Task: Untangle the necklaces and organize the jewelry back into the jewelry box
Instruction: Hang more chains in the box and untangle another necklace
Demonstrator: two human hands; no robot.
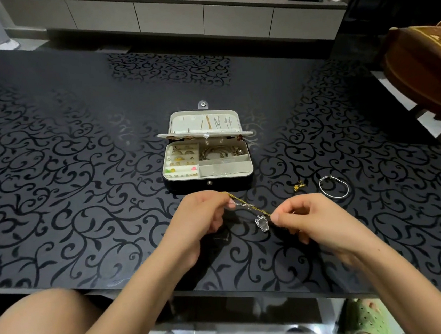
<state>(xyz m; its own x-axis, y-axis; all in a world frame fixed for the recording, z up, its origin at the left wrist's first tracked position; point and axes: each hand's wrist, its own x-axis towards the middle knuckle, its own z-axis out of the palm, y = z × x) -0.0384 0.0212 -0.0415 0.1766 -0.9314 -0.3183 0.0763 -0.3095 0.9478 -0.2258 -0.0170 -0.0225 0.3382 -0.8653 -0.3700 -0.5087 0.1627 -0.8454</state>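
Observation:
Tangled gold and silver necklace chains (pixel 247 206) stretch between both hands just above the table, in front of the box. My left hand (pixel 202 215) pinches their upper left end; my right hand (pixel 302 219) pinches the lower right end. A clear pendant (pixel 262 222) dangles from the chains near my right fingertips. The black jewelry box (pixel 208 178) stands open behind the hands, its cream tray holding rings, earrings and bracelets, with several chains hung in the lid (pixel 207 121).
A small gold piece of jewelry (pixel 298 185) and a silver bangle (pixel 334 187) lie on the black patterned glass table (pixel 66 168) to the right of the box. A wooden chair (pixel 425 66) stands at the right edge. My knee shows below the table's front edge.

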